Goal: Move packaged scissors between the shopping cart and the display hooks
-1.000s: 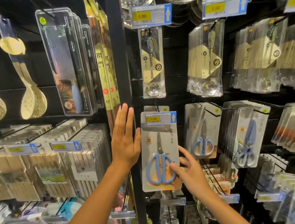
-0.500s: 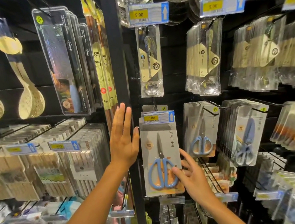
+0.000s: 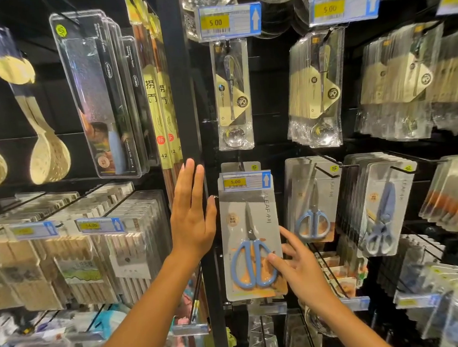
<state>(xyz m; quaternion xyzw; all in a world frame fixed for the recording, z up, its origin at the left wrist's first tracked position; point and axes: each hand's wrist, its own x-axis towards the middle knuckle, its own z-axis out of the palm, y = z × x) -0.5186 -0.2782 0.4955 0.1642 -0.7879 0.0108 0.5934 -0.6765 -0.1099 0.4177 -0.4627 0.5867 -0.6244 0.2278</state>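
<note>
A packaged pair of scissors (image 3: 250,226) with blue handles on a grey card hangs on a display hook behind a yellow 5.00 price tag (image 3: 246,181). My right hand (image 3: 298,269) holds its lower right edge, thumb on the front over the handle, fingers spread along and behind the edge. My left hand (image 3: 191,217) lies flat with straight fingers against the black upright post (image 3: 182,95), just left of the pack. More scissors packs (image 3: 311,208) and a thicker row (image 3: 381,210) hang to the right. No shopping cart is in view.
Packaged spoons (image 3: 232,96) hang above the scissors, with more cutlery packs (image 3: 317,89) to the right. Boxed knives (image 3: 101,95) and chopstick packs (image 3: 160,110) hang left of the post, chopstick sets (image 3: 64,254) below them. Hook wires jut out toward me.
Both hands stay almost where they were. The view has shifted slightly, and the scissors pack hangs a little straighter under the price tag.
</note>
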